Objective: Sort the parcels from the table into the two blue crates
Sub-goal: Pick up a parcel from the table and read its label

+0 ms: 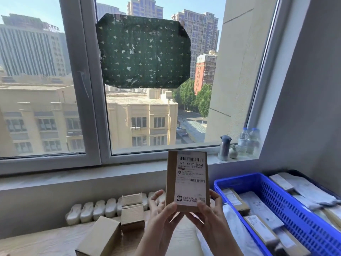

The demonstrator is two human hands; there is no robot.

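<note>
Hands, left [160, 215] and right [206, 217], grasp an upright cardboard parcel [187, 182] at lower center, beside a blue crate [287, 209] at lower right.

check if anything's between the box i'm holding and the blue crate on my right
Nothing visible does. The left hand and right hand hold the box upright by its lower end; the blue crate sits right of it, lower, open-topped, parcels already inside.

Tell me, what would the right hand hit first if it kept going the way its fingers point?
The right hand grips the cardboard parcel, so that comes first. Past it, the fingers point up and forward, probably toward the window ledge, though depth is unclear.
</note>
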